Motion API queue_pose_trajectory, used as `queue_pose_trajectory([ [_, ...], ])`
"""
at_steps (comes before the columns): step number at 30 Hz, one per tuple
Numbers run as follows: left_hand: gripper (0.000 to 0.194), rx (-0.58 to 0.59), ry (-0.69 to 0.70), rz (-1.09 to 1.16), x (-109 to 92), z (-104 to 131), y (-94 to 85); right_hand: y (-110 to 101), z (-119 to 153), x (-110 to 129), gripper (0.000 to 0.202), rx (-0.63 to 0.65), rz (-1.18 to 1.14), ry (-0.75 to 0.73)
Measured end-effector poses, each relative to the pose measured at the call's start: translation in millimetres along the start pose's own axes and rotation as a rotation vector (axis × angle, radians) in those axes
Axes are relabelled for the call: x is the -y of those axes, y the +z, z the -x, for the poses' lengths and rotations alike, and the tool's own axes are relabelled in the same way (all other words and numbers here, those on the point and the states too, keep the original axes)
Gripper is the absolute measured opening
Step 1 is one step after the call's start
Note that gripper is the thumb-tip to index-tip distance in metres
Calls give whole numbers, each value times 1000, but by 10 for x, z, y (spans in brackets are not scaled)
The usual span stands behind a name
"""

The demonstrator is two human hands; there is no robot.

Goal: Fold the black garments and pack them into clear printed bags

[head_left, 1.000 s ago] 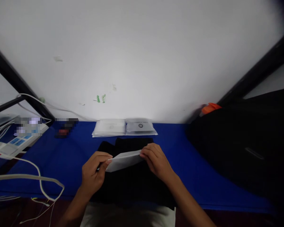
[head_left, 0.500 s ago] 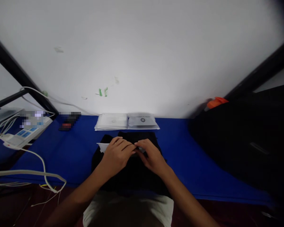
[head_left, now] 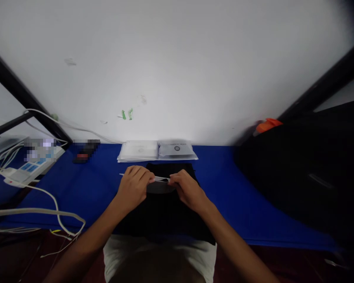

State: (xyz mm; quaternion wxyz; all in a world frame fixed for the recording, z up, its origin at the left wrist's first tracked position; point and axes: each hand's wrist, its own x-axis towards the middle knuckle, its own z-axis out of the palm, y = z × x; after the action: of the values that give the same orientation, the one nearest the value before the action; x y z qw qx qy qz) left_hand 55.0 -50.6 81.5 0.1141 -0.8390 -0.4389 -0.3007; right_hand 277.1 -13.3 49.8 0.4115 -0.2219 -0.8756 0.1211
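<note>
fingers (head_left: 150, 177) of left hand (head_left: 134, 188) and right hand (head_left: 189, 189) pinch the edge of a translucent bag (head_left: 159, 188), over black cloth (head_left: 165, 216) on a blue table (head_left: 236, 200).

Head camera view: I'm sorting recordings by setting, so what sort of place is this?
Probably a simple indoor workspace, though the room's wider use can't be told: a blue surface lies along a white wall, with a power strip at the left.

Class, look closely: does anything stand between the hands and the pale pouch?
Nothing visible does: the left hand and right hand both grip the pale pouch. The black cloth lies beneath it and the flat packets beyond, neither in between.
</note>
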Motion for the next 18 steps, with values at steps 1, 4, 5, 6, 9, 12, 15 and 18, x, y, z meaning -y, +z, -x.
queue_pose_trajectory([
  [1,16,-10,-8,-9,39,24,-24,-5,8,-24,29,8,3,-9],
  [4,17,-33,-40,-31,138,87,-85,-22,25,-84,33,12,35,-29],
  [5,16,-37,-51,-34,160,103,-98,-31,27,-95,34,8,52,-32],
  [6,15,-41,-58,-33,175,116,-106,-41,26,-99,34,6,72,-29],
  [9,14,-58,-59,-20,175,137,-113,-73,17,-64,35,6,155,-14],
  [12,13,-78,-50,-20,128,136,-111,-80,2,27,37,-22,245,-21],
  [15,11,-80,-39,-19,79,122,-115,-52,-28,125,35,-79,300,-51],
  [18,11,-79,-24,-11,54,115,-125,-9,-76,191,31,-110,321,-102],
])
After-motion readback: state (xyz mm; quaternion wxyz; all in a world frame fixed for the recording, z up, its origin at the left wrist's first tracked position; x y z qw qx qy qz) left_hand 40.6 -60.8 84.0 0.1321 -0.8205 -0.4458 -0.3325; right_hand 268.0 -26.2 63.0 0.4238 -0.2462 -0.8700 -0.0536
